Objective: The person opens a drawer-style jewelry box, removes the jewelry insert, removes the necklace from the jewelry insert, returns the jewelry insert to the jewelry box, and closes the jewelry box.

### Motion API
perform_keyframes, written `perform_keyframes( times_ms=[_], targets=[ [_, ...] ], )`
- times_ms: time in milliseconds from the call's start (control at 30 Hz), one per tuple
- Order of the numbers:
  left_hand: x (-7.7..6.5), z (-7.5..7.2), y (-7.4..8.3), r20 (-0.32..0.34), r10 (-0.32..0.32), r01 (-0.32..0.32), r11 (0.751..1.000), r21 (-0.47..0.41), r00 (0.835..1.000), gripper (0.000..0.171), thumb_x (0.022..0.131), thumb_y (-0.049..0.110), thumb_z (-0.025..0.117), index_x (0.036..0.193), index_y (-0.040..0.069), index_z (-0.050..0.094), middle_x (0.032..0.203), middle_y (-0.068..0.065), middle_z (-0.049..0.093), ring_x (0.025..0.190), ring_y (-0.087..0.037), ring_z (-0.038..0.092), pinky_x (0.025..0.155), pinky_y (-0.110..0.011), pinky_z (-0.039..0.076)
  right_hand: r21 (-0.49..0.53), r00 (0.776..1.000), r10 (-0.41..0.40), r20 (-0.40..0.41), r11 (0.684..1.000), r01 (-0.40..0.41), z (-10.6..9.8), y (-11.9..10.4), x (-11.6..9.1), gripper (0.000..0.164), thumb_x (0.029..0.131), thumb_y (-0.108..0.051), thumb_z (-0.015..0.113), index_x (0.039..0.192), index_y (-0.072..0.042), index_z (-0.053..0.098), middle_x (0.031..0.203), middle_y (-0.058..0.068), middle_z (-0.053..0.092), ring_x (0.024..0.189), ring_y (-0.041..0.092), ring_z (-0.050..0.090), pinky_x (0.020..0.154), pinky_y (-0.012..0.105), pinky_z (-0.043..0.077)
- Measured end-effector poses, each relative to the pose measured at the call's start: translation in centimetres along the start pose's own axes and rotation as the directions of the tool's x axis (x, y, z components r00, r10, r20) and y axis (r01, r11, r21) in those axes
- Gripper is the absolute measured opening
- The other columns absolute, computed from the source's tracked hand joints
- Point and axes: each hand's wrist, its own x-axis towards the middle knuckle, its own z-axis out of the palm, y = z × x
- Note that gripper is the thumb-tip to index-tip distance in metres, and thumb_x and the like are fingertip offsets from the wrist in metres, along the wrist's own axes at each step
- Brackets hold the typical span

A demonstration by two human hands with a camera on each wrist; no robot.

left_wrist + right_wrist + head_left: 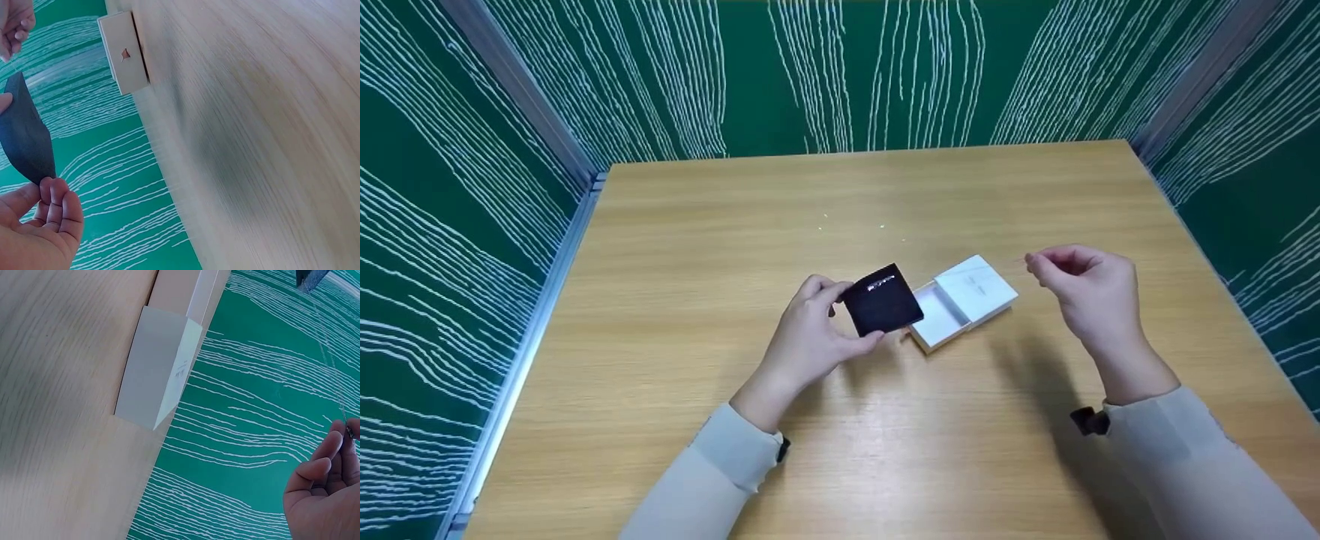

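My left hand (814,330) holds a flat black square pad (881,306) by its edges, thumb at the near corner and fingers at the far left. A small silvery piece lies along the pad's upper part. Off to the right, my right hand (1091,292) pinches the end of a thin chain (337,385) between thumb and fingertips. In the right wrist view this chain runs in fine strands from the pad to those fingers. Below, on the table, a white sliding box (979,289) is partly pulled apart, its inner tray (936,319) showing bare inside.
The wooden table (675,300) reaches back to green panels (750,90) with white wavy lines. Several tiny white specks (883,226) lie beyond the box. Metal frame posts (521,82) stand at the table's back corners.
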Motion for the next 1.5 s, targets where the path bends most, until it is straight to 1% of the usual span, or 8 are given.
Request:
perform_keyframes(
  times_ms=[233, 533, 633, 700, 967, 1267, 1400, 1500],
  targets=[
    [0.0, -0.1, -0.1, -0.002, -0.004, 0.004, 1.000, 0.005, 1.000, 0.079, 0.086, 0.042, 0.097, 0.150, 0.004, 0.069, 0.134, -0.006, 0.063, 0.113, -0.029, 0.063, 0.099, -0.040, 0.056, 0.014, 1.000, 0.020, -0.017, 1.000, -0.020, -0.4, 0.0, 0.2, 0.039, 0.108, -0.041, 0.077, 0.127, -0.008, 0.083, 0.103, -0.025, 0.077, 0.099, 0.010, 0.068, 0.083, 0.012, 0.057],
    [-0.2, -0.1, -0.2, 0.006, -0.005, 0.005, 1.000, -0.007, 1.000, 0.077, 0.086, 0.041, 0.097, 0.149, 0.005, 0.070, 0.130, -0.005, 0.061, 0.113, -0.032, 0.063, 0.097, -0.039, 0.054, 0.026, 0.997, 0.013, -0.077, 1.000, -0.011, -0.6, -0.1, 0.5, 0.033, 0.107, -0.034, 0.079, 0.122, -0.004, 0.084, 0.093, -0.028, 0.076, 0.091, 0.007, 0.067, 0.078, 0.014, 0.054],
    [-0.3, -0.1, -0.3, 0.014, -0.005, 0.005, 1.000, -0.007, 1.000, 0.077, 0.086, 0.040, 0.097, 0.149, 0.006, 0.070, 0.129, -0.004, 0.060, 0.114, -0.034, 0.063, 0.098, -0.040, 0.053, 0.026, 0.996, 0.020, -0.088, 0.999, -0.018, -0.7, -0.2, 0.7, 0.034, 0.107, -0.035, 0.080, 0.120, -0.004, 0.084, 0.091, -0.027, 0.075, 0.090, 0.007, 0.066, 0.077, 0.015, 0.054],
    [-0.3, -0.2, -0.4, 0.021, -0.003, 0.003, 1.000, -0.006, 1.000, 0.077, 0.086, 0.040, 0.097, 0.149, 0.006, 0.070, 0.128, -0.004, 0.060, 0.115, -0.034, 0.063, 0.097, -0.040, 0.053, 0.020, 0.996, 0.041, -0.079, 0.999, -0.040, -0.9, -0.1, 0.7, 0.036, 0.107, -0.038, 0.079, 0.123, -0.006, 0.084, 0.094, -0.027, 0.075, 0.093, 0.008, 0.066, 0.079, 0.015, 0.055],
    [-0.5, -0.6, -0.3, 0.056, 0.045, -0.047, 0.998, 0.047, 0.997, 0.078, 0.084, 0.043, 0.097, 0.149, 0.008, 0.071, 0.130, -0.002, 0.061, 0.114, -0.024, 0.061, 0.101, -0.041, 0.056, 0.016, 0.994, 0.091, -0.068, 0.996, -0.091, -1.4, 0.5, 1.2, 0.041, 0.108, -0.043, 0.077, 0.129, -0.009, 0.082, 0.100, -0.026, 0.075, 0.099, 0.010, 0.065, 0.083, 0.013, 0.055],
    [-0.6, -1.2, -0.4, 0.082, 0.065, -0.069, 0.997, 0.039, 0.994, 0.081, 0.084, 0.044, 0.096, 0.152, 0.008, 0.070, 0.133, -0.001, 0.061, 0.119, -0.030, 0.064, 0.104, -0.042, 0.057, 0.024, 0.989, 0.132, -0.074, 0.991, -0.130, -1.9, 0.4, 1.4, 0.041, 0.108, -0.045, 0.075, 0.130, -0.012, 0.081, 0.102, -0.026, 0.074, 0.102, 0.010, 0.063, 0.085, 0.016, 0.052],
    [-0.6, -1.3, -0.6, 0.076, 0.073, -0.077, 0.996, 0.045, 0.994, 0.081, 0.084, 0.044, 0.096, 0.151, 0.008, 0.070, 0.132, 0.000, 0.061, 0.118, -0.026, 0.063, 0.104, -0.041, 0.057, 0.041, 0.987, 0.142, -0.078, 0.990, -0.139, -2.2, 0.2, 1.3, 0.039, 0.109, -0.045, 0.075, 0.130, -0.013, 0.082, 0.102, -0.026, 0.074, 0.102, 0.010, 0.062, 0.086, 0.017, 0.051],
    [-0.6, -1.3, -0.7, 0.063, 0.090, -0.093, 0.995, 0.045, 0.994, 0.078, 0.083, 0.042, 0.097, 0.148, 0.007, 0.071, 0.130, -0.001, 0.061, 0.114, -0.024, 0.062, 0.102, -0.040, 0.057, 0.056, 0.987, 0.127, -0.100, 0.991, -0.122, -2.4, -0.1, 1.3, 0.038, 0.108, -0.043, 0.077, 0.127, -0.011, 0.083, 0.100, -0.026, 0.076, 0.099, 0.010, 0.063, 0.085, 0.017, 0.051]
  ],
)
